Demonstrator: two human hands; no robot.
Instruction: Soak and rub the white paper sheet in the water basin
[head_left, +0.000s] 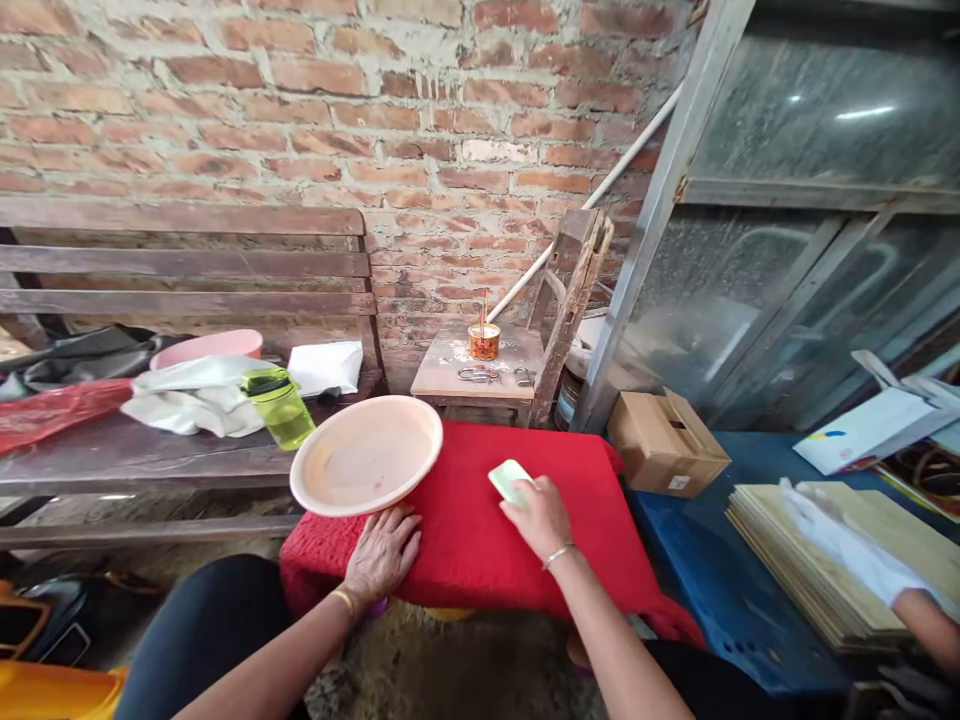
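My right hand (541,518) grips a pale green rounded block (511,482), held low over a red cloth (480,540); I cannot tell whether it is a brush or a bar of soap. The cloth covers a small table in front of me. Flat on its left front part lies my left hand (382,552), fingers extended and holding nothing. Just beyond those fingers, a shallow pale pink basin (367,455) rests at the cloth's left side, partly over the edge.
Left is a wooden bench (187,262) with a green bottle (279,408) and white cloth (199,397). Behind stands a chair (442,370) carrying an incense pot (484,341). At right, another person's gloved hand (832,535) is over stacked boards (784,570), near a cardboard box (664,440).
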